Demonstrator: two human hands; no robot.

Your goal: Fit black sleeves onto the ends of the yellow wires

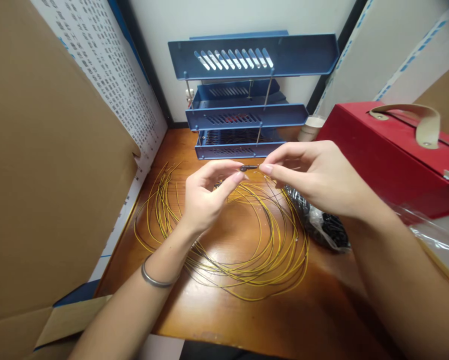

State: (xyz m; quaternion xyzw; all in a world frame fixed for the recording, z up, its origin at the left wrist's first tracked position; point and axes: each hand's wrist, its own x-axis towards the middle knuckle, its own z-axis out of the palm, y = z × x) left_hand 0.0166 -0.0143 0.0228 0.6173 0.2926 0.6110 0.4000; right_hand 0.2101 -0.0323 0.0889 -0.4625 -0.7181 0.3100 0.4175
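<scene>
Raised above the table, my left hand (207,192) pinches one end of a small, slim black piece (250,167) between thumb and fingertips. It is rounded at the left and narrows to the right; its exact kind is too small to tell. My right hand (310,172) is closed in a pinch at the narrow end, and what sits between those fingertips is hidden. Below both hands lies a loose coil of thin yellow and dark wires (273,235), spread in wide loops. By my right wrist rests a clear plastic bag (316,220) holding small black pieces.
A blue tiered tray (247,117) stands at the back of the wooden table (224,320). To the right are a red box (393,160) with a beige handle and a pale cup (311,127). A cardboard sheet (48,165) rises at the left.
</scene>
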